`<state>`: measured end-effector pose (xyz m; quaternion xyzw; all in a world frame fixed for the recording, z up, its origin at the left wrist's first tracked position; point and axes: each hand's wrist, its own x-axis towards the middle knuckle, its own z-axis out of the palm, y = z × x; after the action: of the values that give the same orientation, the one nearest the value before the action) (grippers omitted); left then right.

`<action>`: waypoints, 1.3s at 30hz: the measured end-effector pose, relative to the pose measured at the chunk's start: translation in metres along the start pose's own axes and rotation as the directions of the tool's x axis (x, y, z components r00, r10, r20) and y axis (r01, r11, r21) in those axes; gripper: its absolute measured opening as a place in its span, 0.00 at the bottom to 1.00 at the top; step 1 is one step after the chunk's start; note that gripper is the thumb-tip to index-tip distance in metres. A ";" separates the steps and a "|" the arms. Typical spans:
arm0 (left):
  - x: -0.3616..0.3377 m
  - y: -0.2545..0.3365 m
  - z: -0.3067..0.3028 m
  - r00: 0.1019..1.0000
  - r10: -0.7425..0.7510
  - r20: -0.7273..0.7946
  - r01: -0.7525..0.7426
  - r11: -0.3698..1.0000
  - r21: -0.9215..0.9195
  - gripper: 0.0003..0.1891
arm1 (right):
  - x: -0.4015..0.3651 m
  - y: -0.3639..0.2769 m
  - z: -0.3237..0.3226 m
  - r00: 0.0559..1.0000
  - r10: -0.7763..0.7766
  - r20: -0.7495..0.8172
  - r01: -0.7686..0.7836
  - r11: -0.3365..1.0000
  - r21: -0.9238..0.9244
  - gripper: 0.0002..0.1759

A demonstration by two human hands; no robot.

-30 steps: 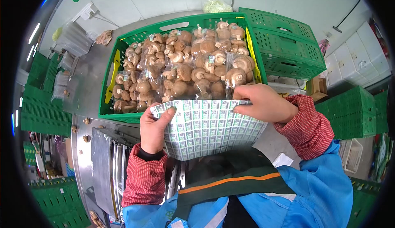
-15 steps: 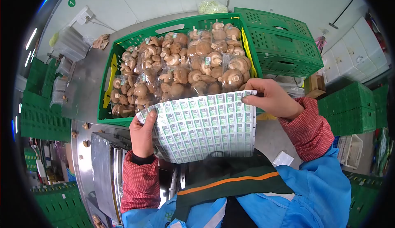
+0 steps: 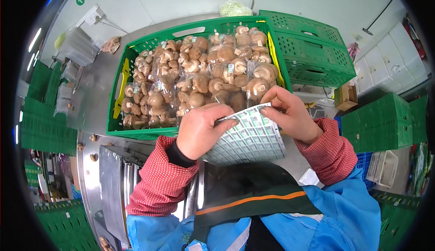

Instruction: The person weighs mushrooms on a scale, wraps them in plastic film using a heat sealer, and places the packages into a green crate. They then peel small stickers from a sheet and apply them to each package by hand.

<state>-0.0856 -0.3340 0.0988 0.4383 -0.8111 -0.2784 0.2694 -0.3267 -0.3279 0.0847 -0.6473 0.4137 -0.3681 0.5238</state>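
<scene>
A sheet of green-and-white printed labels hangs in front of my chest, its top edge between my two hands. My left hand pinches the sheet's upper left part, covering that corner. At the upper right corner, my right hand grips it between thumb and fingers. Just beyond the sheet stands a green crate with yellow handles. Inside it lie several clear-wrapped packs of brown mushrooms, some bearing a small label. The sheet and my hands hide part of the crate's near side.
Green crates are stacked right of the mushroom crate. A metal machine stands at lower left, beside loose mushrooms on the steel surface. A bagged cabbage-like bundle lies behind, and a cardboard box sits to the right.
My left hand has moved right along the sheet's top edge, closer to my right hand. The sheet now looks narrower, its left part hidden or folded. The mushroom crate has stayed put.
</scene>
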 end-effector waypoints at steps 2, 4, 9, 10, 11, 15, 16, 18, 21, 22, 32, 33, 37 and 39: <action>0.002 -0.004 0.000 0.988 -0.099 0.120 0.117 0.981 -0.157 0.07 | -0.002 0.012 0.006 0.998 -0.017 -0.056 0.022 0.996 0.087 0.04; 0.006 -0.015 -0.001 0.955 -0.116 0.273 0.195 0.940 -0.281 0.08 | -0.003 0.015 0.008 0.998 -0.014 -0.059 0.022 0.990 0.137 0.04; 0.011 -0.025 -0.004 0.889 -0.109 0.445 0.283 0.895 -0.345 0.09 | 0.000 0.018 0.015 0.995 0.028 -0.095 -0.006 0.975 0.220 0.04; 0.011 -0.027 -0.004 0.895 -0.117 0.431 0.269 0.912 -0.311 0.09 | 0.001 0.019 0.016 0.994 0.043 -0.099 -0.019 0.973 0.230 0.04; 0.011 -0.029 -0.003 0.901 -0.124 0.415 0.256 0.926 -0.277 0.08 | 0.002 0.018 0.018 0.995 0.022 -0.098 0.002 0.971 0.239 0.05; 0.008 -0.020 0.007 0.973 -0.125 0.194 0.218 0.774 -0.595 0.04 | 0.004 0.015 0.016 0.997 -0.009 -0.078 0.018 0.992 0.123 0.05; 0.008 -0.020 0.004 0.970 -0.130 0.207 0.226 0.795 -0.563 0.04 | 0.005 0.016 0.014 0.998 -0.005 -0.069 0.009 0.999 0.053 0.06; 0.006 -0.018 -0.002 0.962 -0.145 0.233 0.246 0.831 -0.499 0.03 | 0.007 0.014 0.017 0.996 -0.036 -0.082 0.042 0.996 0.076 0.06; 0.005 -0.020 -0.007 0.949 -0.153 0.277 0.276 0.828 -0.488 0.05 | 0.010 0.006 0.024 0.996 0.004 -0.089 0.012 0.985 0.171 0.07; 0.004 -0.021 -0.008 0.949 -0.153 0.276 0.271 0.842 -0.466 0.06 | 0.011 0.004 0.026 0.996 0.033 -0.088 -0.013 0.977 0.213 0.07; 0.003 -0.025 -0.007 0.954 -0.158 0.253 0.243 0.904 -0.352 0.07 | 0.018 0.017 0.015 0.999 0.031 -0.041 -0.024 0.987 0.157 0.05; 0.003 -0.026 -0.007 0.957 -0.148 0.248 0.235 0.899 -0.369 0.07 | 0.017 0.016 0.012 0.999 0.037 -0.014 -0.035 0.994 0.106 0.06; 0.006 -0.026 -0.014 0.937 -0.116 0.329 0.210 0.941 -0.264 0.05 | 0.024 -0.010 0.001 0.985 -0.161 0.066 0.172 0.951 -0.256 0.07; 0.011 -0.017 -0.020 0.929 -0.101 0.355 0.170 0.971 -0.169 0.06 | 0.033 -0.019 -0.005 0.945 -0.239 0.224 0.319 0.828 -0.462 0.08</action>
<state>-0.0671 -0.3553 0.1029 0.4092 -0.7817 -0.4475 0.1456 -0.3160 -0.3579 0.1056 -0.8394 0.3518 -0.2712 0.3131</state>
